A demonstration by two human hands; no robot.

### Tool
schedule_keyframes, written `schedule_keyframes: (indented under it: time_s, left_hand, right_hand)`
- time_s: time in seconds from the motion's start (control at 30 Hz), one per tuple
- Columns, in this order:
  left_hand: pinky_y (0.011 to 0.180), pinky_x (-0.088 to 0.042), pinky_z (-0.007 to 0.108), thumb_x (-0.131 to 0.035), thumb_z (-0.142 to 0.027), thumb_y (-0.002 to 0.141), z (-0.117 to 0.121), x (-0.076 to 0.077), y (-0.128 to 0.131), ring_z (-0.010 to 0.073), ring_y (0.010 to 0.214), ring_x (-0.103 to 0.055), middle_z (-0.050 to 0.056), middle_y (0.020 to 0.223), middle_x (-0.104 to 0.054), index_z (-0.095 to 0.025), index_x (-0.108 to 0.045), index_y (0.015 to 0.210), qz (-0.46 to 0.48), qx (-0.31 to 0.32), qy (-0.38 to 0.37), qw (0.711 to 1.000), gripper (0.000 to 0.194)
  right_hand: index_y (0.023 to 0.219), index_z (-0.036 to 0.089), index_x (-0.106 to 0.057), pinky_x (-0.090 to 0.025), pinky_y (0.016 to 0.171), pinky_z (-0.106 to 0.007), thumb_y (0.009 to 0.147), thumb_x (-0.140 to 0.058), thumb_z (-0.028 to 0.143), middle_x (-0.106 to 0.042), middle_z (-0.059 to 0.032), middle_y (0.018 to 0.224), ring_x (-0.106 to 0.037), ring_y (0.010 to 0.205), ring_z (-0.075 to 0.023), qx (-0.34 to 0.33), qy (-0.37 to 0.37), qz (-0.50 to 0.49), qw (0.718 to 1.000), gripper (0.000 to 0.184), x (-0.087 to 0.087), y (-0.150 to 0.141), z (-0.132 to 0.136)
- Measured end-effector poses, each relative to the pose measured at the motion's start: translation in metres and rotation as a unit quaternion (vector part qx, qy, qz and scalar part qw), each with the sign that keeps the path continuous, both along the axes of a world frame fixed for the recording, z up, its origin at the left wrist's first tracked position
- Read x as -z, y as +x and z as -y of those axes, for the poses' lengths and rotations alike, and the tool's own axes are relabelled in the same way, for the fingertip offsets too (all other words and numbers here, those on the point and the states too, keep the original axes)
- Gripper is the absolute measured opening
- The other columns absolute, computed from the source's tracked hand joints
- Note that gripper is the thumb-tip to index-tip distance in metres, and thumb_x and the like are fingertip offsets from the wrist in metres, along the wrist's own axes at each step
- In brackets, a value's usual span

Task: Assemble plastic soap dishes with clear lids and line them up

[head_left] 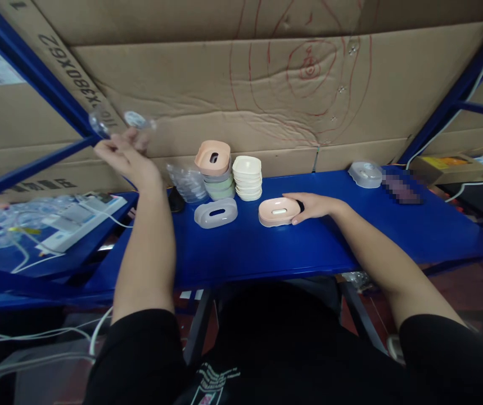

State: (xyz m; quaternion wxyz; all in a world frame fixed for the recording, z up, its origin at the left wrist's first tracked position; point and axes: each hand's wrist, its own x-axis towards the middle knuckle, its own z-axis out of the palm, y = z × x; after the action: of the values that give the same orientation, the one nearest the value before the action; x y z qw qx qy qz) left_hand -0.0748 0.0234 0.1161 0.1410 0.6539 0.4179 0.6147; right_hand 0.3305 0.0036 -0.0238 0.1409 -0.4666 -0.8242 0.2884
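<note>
My left hand point(125, 154) is raised above the blue table point(317, 242), fingers closed on a clear plastic piece point(100, 122) that is blurred by motion. My right hand point(314, 205) rests on the table with its fingers against the right side of a pink oval soap dish point(278, 211). A grey oval dish point(216, 212) lies to the left of the pink one. Behind them stand a stack of dishes topped by a pink one point(215, 169) and a stack of cream trays point(247, 178). Clear plastic lids point(187, 181) are piled beside the stacks.
Cardboard sheets point(266, 84) form the back wall. Blue shelf frame bars point(34, 73) cross at the left. A white power strip with cables point(76, 216) lies on the left shelf. Another grey dish point(365, 173) sits at the back right, near a small box point(447, 166).
</note>
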Motion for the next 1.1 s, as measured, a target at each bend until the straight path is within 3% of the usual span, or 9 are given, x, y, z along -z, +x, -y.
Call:
schedule_keyframes:
  time_s: [0.13, 0.27, 0.4, 0.5, 0.63, 0.77, 0.93, 1.03, 1.1]
  left_hand:
    - [0.090, -0.059, 0.032, -0.064, -0.076, 0.100, 0.010, 0.015, 0.018, 0.0162, 0.104, -0.075, 0.001, 0.111, -0.078, -0.025, -0.052, 0.112, 0.073, 0.021, -0.002, 0.997, 0.053]
    - [0.085, -0.063, 0.035, -0.039, -0.083, 0.104, 0.010, 0.051, 0.052, 0.0175, 0.096, -0.079, 0.004, 0.117, -0.078, -0.029, -0.047, 0.114, 0.223, -0.002, 0.016, 0.975, 0.056]
    - [0.081, -0.065, 0.039, -0.052, -0.090, 0.093, 0.028, 0.098, 0.100, 0.0261, 0.102, -0.082, 0.007, 0.113, -0.080, -0.030, -0.044, 0.111, 0.179, 0.168, -0.140, 0.959, 0.062]
    - [0.080, -0.065, 0.039, -0.064, -0.088, 0.087, 0.041, 0.120, 0.121, 0.0263, 0.096, -0.084, 0.005, 0.105, -0.080, -0.029, -0.042, 0.109, 0.177, 0.263, -0.224, 0.922, 0.067]
    - [0.081, -0.066, 0.039, -0.067, -0.078, 0.093, 0.038, 0.130, 0.119, 0.0240, 0.087, -0.084, 0.003, 0.101, -0.080, -0.029, -0.047, 0.125, 0.177, 0.281, -0.266, 0.905, 0.062]
    - [0.082, -0.065, 0.041, -0.072, -0.062, 0.096, 0.022, 0.139, 0.105, 0.0228, 0.078, -0.080, 0.005, 0.100, -0.081, -0.027, -0.049, 0.150, 0.097, 0.251, -0.257, 0.928, 0.069]
    - [0.086, -0.061, 0.042, -0.083, -0.057, 0.085, 0.015, 0.148, 0.092, 0.0216, 0.083, -0.071, 0.013, 0.117, -0.076, -0.016, -0.060, 0.151, -0.080, 0.204, -0.249, 0.943, 0.081]
    - [0.090, -0.059, 0.042, -0.094, -0.054, 0.071, 0.018, 0.148, 0.089, 0.0229, 0.092, -0.067, 0.015, 0.131, -0.069, -0.017, -0.063, 0.150, -0.182, 0.187, -0.236, 0.936, 0.093]
    - [0.095, -0.057, 0.042, -0.096, -0.053, 0.069, 0.020, 0.148, 0.088, 0.0247, 0.098, -0.066, 0.014, 0.131, -0.067, -0.018, -0.067, 0.145, -0.228, 0.179, -0.217, 0.932, 0.089]
  right_hand:
    - [0.172, 0.024, -0.041, -0.036, 0.132, -0.066, 0.066, -0.094, 0.072, -0.051, -0.0181, 0.170, -0.051, 0.156, -0.0446, 0.019, 0.024, -0.051, 0.998, 0.128, -0.003, 0.000, 0.002]
    - [0.178, 0.029, -0.021, -0.034, 0.131, -0.067, 0.070, -0.089, 0.078, -0.045, -0.0178, 0.174, -0.047, 0.158, -0.0451, 0.053, 0.154, -0.146, 0.976, 0.138, -0.009, -0.003, 0.004]
    - [0.180, 0.031, -0.011, -0.027, 0.135, -0.065, 0.070, -0.086, 0.084, -0.027, -0.0126, 0.184, -0.031, 0.166, -0.0458, 0.066, 0.250, -0.149, 0.954, 0.143, -0.021, -0.010, 0.012]
    - [0.178, 0.033, -0.021, -0.024, 0.138, -0.063, 0.076, -0.083, 0.082, -0.033, -0.0069, 0.182, -0.029, 0.167, -0.0442, 0.053, 0.267, -0.112, 0.956, 0.128, -0.027, -0.013, 0.019]
    - [0.176, 0.035, -0.031, -0.028, 0.137, -0.060, 0.081, -0.082, 0.076, -0.046, -0.0055, 0.176, -0.039, 0.163, -0.0424, 0.020, 0.261, -0.101, 0.960, 0.115, -0.025, -0.014, 0.020]
    - [0.175, 0.038, -0.034, -0.031, 0.135, -0.062, 0.078, -0.088, 0.069, -0.048, -0.0039, 0.174, -0.045, 0.160, -0.0410, -0.003, 0.221, -0.098, 0.970, 0.115, -0.016, -0.010, 0.012]
    - [0.165, 0.035, -0.053, -0.035, 0.133, -0.063, 0.068, -0.097, 0.063, -0.057, -0.0052, 0.167, -0.052, 0.155, -0.0412, -0.019, 0.162, -0.088, 0.983, 0.110, -0.009, -0.001, 0.004]
    - [0.164, 0.035, -0.056, -0.034, 0.134, -0.063, 0.064, -0.100, 0.059, -0.057, -0.0049, 0.167, -0.051, 0.156, -0.0409, -0.012, 0.106, -0.082, 0.991, 0.111, -0.010, 0.002, 0.005]
    - [0.164, 0.035, -0.055, -0.034, 0.134, -0.063, 0.063, -0.101, 0.056, -0.056, -0.0044, 0.168, -0.050, 0.157, -0.0408, -0.012, 0.077, -0.077, 0.994, 0.112, -0.012, 0.003, 0.006]
